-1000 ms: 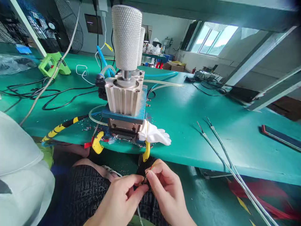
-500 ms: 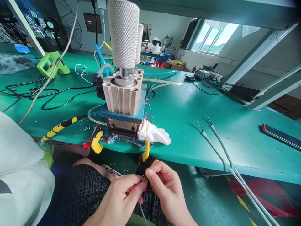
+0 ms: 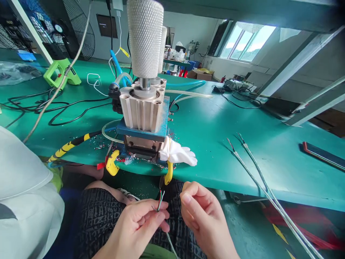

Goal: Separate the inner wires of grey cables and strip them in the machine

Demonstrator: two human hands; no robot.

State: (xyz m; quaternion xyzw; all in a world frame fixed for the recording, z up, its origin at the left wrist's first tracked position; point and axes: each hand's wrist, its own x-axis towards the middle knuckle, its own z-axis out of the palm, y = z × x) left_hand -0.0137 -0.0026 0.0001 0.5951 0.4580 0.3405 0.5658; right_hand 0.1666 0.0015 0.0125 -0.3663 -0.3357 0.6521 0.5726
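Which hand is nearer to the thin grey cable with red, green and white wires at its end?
Left. The left hand pinches the thin grey cable near the base of its coloured wires; the right hand is apart from it, off to its right.

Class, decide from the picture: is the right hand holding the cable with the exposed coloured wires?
No, the left hand pinches the cable, while the right hand is apart from it.

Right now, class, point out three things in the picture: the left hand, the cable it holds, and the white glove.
Left hand [image 3: 132,226], head view: back of the hand, near the thumb's base.
Cable [image 3: 171,243], head view: pale outer sleeve, below the hand.
White glove [image 3: 178,153], head view: its crumpled middle.
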